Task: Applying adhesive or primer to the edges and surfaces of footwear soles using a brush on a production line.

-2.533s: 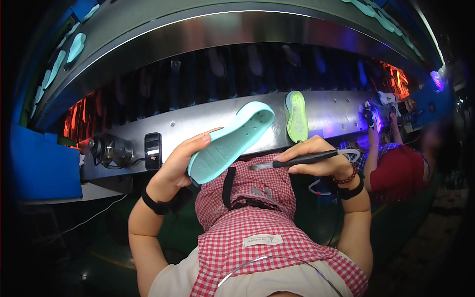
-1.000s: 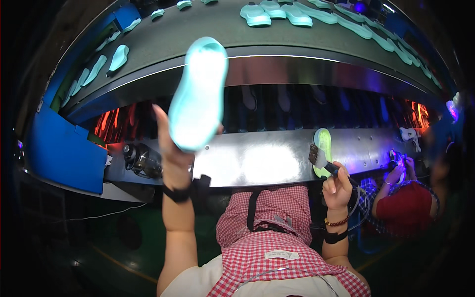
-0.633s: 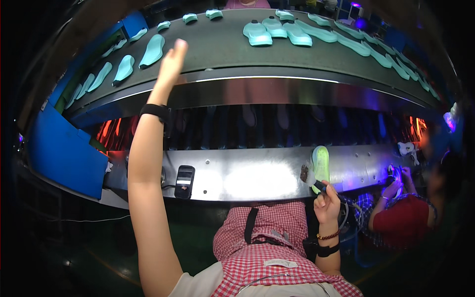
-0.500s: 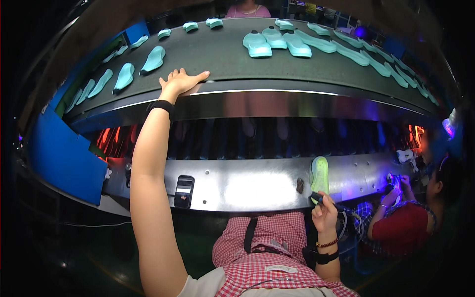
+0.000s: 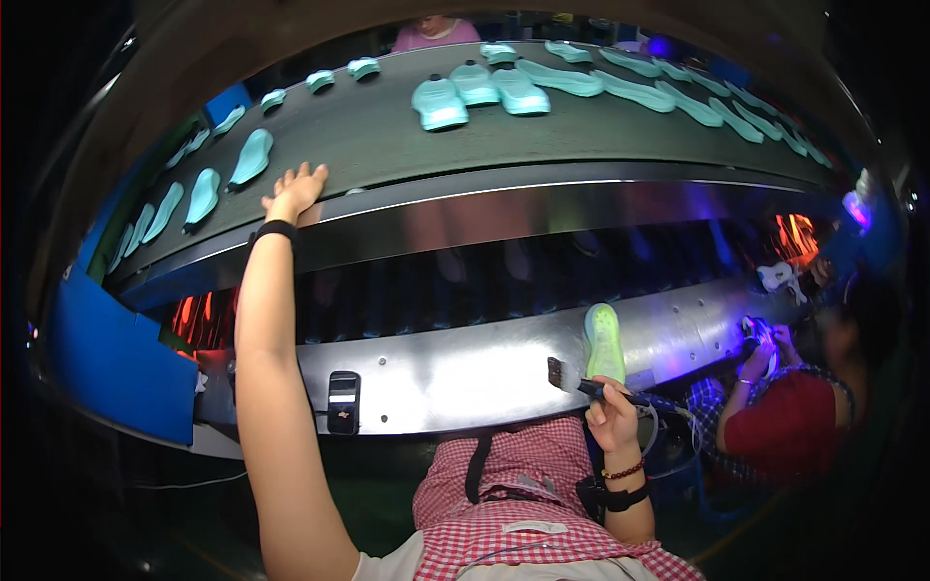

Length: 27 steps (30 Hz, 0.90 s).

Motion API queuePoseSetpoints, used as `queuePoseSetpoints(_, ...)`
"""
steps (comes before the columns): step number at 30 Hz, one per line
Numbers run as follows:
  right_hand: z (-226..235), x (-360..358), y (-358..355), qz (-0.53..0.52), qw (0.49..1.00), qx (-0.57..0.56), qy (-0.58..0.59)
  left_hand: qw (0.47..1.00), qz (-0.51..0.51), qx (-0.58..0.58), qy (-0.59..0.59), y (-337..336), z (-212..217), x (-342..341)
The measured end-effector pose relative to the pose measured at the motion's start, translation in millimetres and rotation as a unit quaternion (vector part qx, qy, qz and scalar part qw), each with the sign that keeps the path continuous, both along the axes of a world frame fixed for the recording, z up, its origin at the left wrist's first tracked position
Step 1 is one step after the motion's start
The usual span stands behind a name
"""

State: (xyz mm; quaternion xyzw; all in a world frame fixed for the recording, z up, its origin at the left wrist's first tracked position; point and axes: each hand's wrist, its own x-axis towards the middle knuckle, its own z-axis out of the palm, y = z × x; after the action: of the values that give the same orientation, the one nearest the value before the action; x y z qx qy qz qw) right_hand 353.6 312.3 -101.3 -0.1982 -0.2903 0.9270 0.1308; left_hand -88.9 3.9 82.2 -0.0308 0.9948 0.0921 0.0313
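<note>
My left hand (image 5: pixel 297 191) is stretched out at the near edge of the dark conveyor belt (image 5: pixel 373 145), its fingers apart and nothing in it. Just beyond it lies a teal shoe sole (image 5: pixel 252 157), with another teal sole (image 5: pixel 201 198) to its left. Low on the right, my right hand (image 5: pixel 612 418) is closed round the dark handle of a flat brush (image 5: pixel 570 376). The bristles point left, over the metal ledge. A yellow-green shoe sole (image 5: pixel 604 339) rests on the ledge right behind the brush, and the fingers partly cover its near end.
A black phone-like device (image 5: pixel 343 401) lies on the metal ledge (image 5: pixel 455 387). More teal soles (image 5: pixel 521 92) ride on the belt. Orange glow (image 5: pixel 199 318) shows under the belt at both ends. A co-worker in red (image 5: pixel 790 431) sits at right; another person (image 5: pixel 436 34) is beyond the belt.
The whole view has shifted and tilted, so most things appear farther left. My left hand has slid a little left along the belt edge, its fingers less spread. My right hand still holds the brush.
</note>
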Motion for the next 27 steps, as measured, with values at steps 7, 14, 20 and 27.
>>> queuePoseSetpoints(7, -25.8, 20.2, 22.5, -0.005, 0.999, -0.054, 0.004, 0.985, -0.119, -0.037, -0.123, 6.0, 43.9, 25.6)
queuePoseSetpoints(14, -40.7, 26.3, 49.6, -0.043, 0.996, -0.079, 0.026, 0.952, -0.302, 0.023, 0.048, 162.6, 80.5, 47.3)
queuePoseSetpoints(20, -53.7, 27.2, 51.5, -0.063, 0.994, -0.089, 0.012, 0.933, -0.354, -0.034, 0.050, 247.8, 63.2, 11.7)
queuePoseSetpoints(27, -72.0, 33.3, 70.4, -0.058, 0.991, -0.120, -0.020, 0.939, -0.332, 0.084, 0.008, 301.1, 50.2, -10.9)
